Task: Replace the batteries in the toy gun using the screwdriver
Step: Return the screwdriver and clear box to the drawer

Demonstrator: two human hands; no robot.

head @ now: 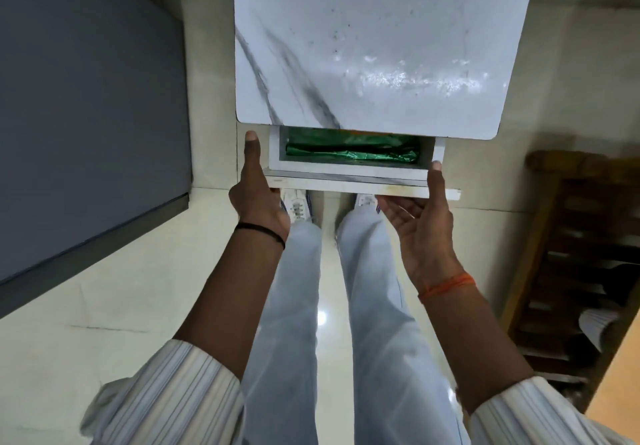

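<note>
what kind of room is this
Most likely a room in a home. A small marble-look table with a part-open drawer stands on glossy pale floor tiles, a wooden slatted rack sits to the right, and a dark grey flat-topped unit to the left.

White marble-patterned counter (374, 39) above a partly open white drawer (349, 178). Crumpled green foil wrapper (349, 153) inside; brown wooden rack (571, 271) at right.

Drawer (346, 171) open a narrow slot — tabletop (374, 46) overhangs it, green bag (349, 153) fills inside.
</note>
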